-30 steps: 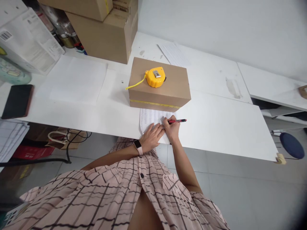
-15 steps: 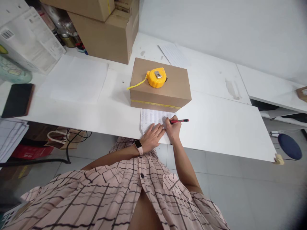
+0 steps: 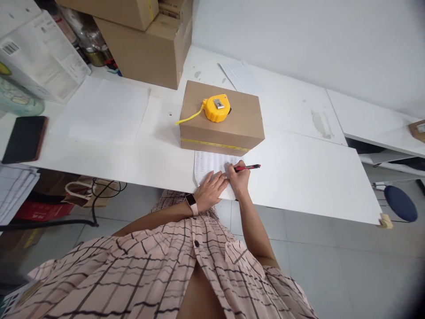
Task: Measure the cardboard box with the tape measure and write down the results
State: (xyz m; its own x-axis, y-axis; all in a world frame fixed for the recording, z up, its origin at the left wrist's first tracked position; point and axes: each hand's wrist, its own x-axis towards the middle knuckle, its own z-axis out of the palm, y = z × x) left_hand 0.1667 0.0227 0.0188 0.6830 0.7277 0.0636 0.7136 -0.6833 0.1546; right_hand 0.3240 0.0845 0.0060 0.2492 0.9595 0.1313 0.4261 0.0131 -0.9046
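Observation:
A printed sheet of paper point(image 3: 209, 162) lies at the near edge of the white table point(image 3: 299, 173). My left hand point(image 3: 210, 190) rests flat on it with fingers stretched out; a watch sits on that wrist. My right hand point(image 3: 239, 180) is closed around a red pen point(image 3: 247, 167), whose tip touches the sheet. Just beyond the sheet stands a small cardboard box point(image 3: 222, 119) with a yellow tape measure point(image 3: 216, 108) on top, its tape end hanging out to the left.
Large cardboard boxes point(image 3: 146, 44) are stacked at the back left. A blank white sheet point(image 3: 102, 110), a white carton point(image 3: 40, 57) and a black phone point(image 3: 25, 139) lie at the left. More paper point(image 3: 241, 75) sits behind the small box. A blue stool point(image 3: 401, 204) stands at the right.
The pen has shifted very slightly in my right hand over the sheet; my left hand stays flat on the paper. The view has drifted a little.

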